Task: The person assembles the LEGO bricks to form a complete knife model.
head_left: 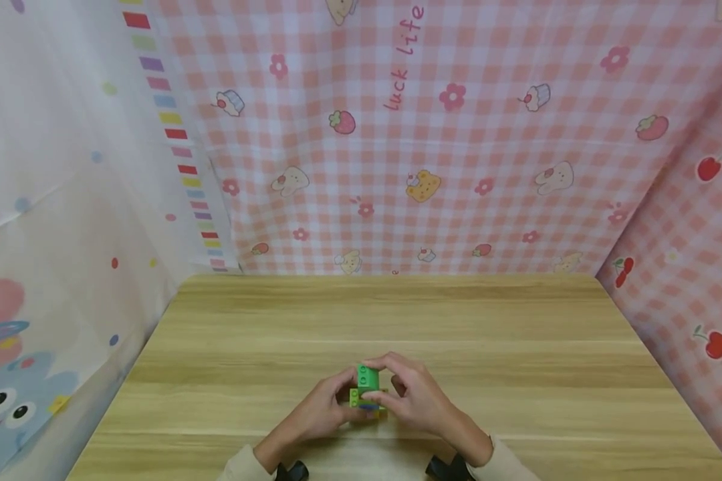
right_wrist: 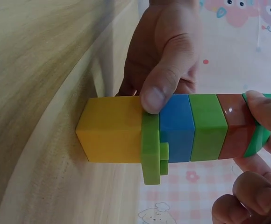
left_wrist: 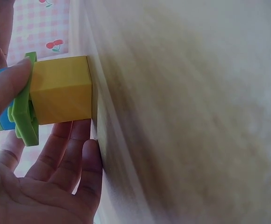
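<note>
A tower of toy building blocks stands upright on the table. From the bottom it has a yellow block (right_wrist: 111,133), a wider light green plate (right_wrist: 150,144), a blue block (right_wrist: 177,130), a green block (right_wrist: 209,128) and a brown block (right_wrist: 233,123). At the top is a darker green block (head_left: 368,378), slightly angled against the brown one in the right wrist view. My left hand (head_left: 323,406) steadies the tower, thumb on the plate and fingers around the far side. Between thumb and fingers, my right hand (head_left: 420,395) pinches the darker green block.
The wooden table (head_left: 397,314) extends beyond and to both sides of my hands. A pink checked cloth (head_left: 487,147) hangs behind it, with further patterned cloths at left and right. Dark wrist camera mounts (head_left: 451,467) sit near the front.
</note>
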### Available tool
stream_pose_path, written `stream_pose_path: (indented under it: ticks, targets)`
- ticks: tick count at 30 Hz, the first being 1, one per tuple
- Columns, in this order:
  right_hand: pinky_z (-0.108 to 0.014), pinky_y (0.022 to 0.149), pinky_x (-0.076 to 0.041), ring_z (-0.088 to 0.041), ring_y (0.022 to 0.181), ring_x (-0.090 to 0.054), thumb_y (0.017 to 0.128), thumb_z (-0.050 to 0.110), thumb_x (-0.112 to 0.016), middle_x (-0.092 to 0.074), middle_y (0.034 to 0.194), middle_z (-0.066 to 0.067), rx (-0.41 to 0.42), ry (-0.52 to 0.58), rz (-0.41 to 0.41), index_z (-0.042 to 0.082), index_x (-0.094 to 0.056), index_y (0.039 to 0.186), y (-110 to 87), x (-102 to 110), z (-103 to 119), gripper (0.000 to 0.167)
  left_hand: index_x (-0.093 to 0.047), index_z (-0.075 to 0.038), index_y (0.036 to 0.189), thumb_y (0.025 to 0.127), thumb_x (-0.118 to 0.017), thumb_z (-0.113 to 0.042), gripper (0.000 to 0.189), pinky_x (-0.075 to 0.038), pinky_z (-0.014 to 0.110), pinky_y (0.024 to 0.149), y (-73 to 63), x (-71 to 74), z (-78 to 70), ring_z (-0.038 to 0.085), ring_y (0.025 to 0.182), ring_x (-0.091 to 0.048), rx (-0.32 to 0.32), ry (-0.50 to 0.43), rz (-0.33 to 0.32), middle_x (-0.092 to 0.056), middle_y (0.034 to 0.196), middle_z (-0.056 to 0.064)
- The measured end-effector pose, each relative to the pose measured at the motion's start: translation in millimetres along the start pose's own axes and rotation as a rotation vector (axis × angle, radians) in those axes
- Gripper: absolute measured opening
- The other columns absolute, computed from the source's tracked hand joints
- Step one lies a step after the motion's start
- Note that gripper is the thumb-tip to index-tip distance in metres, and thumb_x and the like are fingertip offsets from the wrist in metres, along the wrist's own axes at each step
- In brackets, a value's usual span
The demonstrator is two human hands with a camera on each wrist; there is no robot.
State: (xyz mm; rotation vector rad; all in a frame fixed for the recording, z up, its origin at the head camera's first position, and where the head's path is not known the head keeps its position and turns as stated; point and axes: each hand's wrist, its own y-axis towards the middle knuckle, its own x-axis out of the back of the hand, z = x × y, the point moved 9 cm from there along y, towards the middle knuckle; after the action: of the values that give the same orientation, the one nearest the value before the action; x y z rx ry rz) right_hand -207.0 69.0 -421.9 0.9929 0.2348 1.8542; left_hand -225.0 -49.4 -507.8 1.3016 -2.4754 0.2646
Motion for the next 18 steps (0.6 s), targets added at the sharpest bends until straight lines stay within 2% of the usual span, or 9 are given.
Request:
stream_pose_path:
  ticks: [5,12,18]
  targets:
    - [-0.010,0.045,-0.031,0.009,0.054,-0.029,0.085,0.018,-0.078,-0.067,0.103,0.000,0.006,-0.010,-0.004,0.009,-0.063,0.123,-2.1,-0.7,-0.5,0.042,-0.060,-0.027,0.114,0.085,-0.079,-0.024,0.035,-0.048,0.027,0.091,0.4,-0.8,-1.2,0.011,0.102,-0.063,-0.005,0.001,0.004,-0.067,0.109,-0.009]
    - [-0.012,0.047,-0.035,0.006,0.057,-0.035,0.086,0.018,-0.078,-0.061,0.092,0.005,-0.016,-0.033,0.004,0.010,-0.061,0.125,-1.9,-2.0,-0.5,0.043,-0.061,-0.027,0.112,0.085,-0.080,-0.023,0.033,-0.049,0.027,0.089,0.2,-0.1,-0.4,0.010,0.101,-0.063,-0.018,0.016,-0.008,-0.067,0.108,-0.009]
    - [-0.014,0.049,-0.037,-0.006,0.056,-0.045,0.088,0.020,-0.076,-0.058,0.091,0.007,-0.057,-0.042,0.009,0.009,-0.059,0.127,-2.6,-4.1,-3.3,0.044,-0.062,-0.027,0.108,0.083,-0.081,-0.024,0.032,-0.049,0.026,0.089,1.1,2.8,-1.5,0.009,0.099,-0.063,-0.025,0.050,-0.028,-0.068,0.106,-0.011]
